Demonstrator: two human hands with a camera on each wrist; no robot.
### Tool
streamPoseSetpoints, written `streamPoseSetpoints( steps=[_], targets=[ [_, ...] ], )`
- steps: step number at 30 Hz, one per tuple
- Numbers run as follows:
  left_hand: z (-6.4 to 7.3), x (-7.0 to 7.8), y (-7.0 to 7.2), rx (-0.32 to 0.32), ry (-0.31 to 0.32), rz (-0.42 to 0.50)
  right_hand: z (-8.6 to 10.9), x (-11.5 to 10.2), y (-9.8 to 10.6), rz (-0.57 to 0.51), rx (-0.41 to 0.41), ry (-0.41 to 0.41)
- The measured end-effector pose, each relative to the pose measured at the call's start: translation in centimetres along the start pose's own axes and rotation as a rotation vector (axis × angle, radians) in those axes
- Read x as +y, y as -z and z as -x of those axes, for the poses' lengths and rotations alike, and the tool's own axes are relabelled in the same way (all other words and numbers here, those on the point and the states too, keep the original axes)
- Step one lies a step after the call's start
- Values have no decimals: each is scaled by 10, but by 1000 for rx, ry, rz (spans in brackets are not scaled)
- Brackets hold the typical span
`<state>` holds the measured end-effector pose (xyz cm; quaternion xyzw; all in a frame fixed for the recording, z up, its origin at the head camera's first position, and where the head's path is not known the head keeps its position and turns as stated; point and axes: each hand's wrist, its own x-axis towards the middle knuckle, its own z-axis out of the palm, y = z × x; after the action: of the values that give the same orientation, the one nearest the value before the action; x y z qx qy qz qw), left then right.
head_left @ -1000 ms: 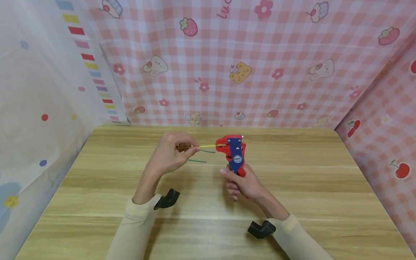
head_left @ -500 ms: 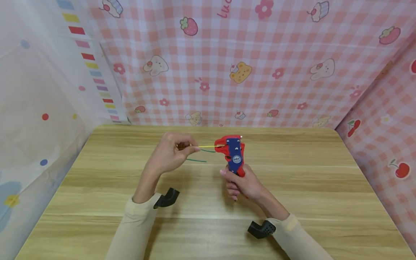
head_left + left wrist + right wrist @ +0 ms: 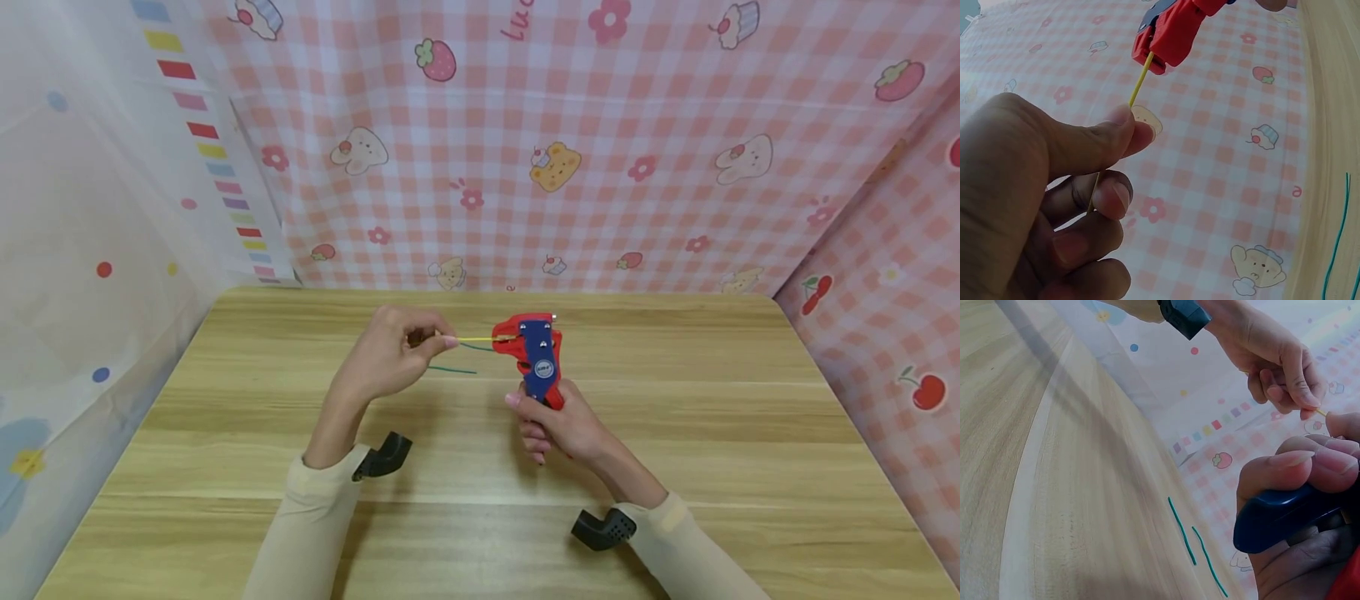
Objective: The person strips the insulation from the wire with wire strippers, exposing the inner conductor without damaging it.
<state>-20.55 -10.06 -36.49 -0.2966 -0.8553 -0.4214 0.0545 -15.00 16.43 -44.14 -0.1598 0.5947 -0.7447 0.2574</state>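
My left hand (image 3: 390, 350) pinches a thin yellow wire (image 3: 1141, 80) between thumb and index finger, the other fingers loosely curled. The wire's far end enters the red jaws of a red and blue wire stripper (image 3: 540, 354). My right hand (image 3: 558, 421) grips the stripper's handles, its fingers wrapped round the blue handle (image 3: 1285, 515) in the right wrist view. The tool stands upright, its nose toward my left hand. How deep the wire sits in the jaws is hidden.
Two short green wires lie on the wooden table (image 3: 480, 533) below and behind my left hand: one green wire (image 3: 1182, 531) and another green wire (image 3: 1210, 562). A pink checked curtain (image 3: 480, 167) hangs along the table's back edge.
The wire stripper and my right hand have shifted slightly left. My left hand has edged left too, still pinching the yellow wire. The green wires have stayed put.
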Motion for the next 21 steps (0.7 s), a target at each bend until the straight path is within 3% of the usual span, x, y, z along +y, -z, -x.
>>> streamPoseSetpoints(
  steps=[21],
  targets=[
    [1,-2,3,18,-27,-20,0,3,3,18,-39,35]
  ],
)
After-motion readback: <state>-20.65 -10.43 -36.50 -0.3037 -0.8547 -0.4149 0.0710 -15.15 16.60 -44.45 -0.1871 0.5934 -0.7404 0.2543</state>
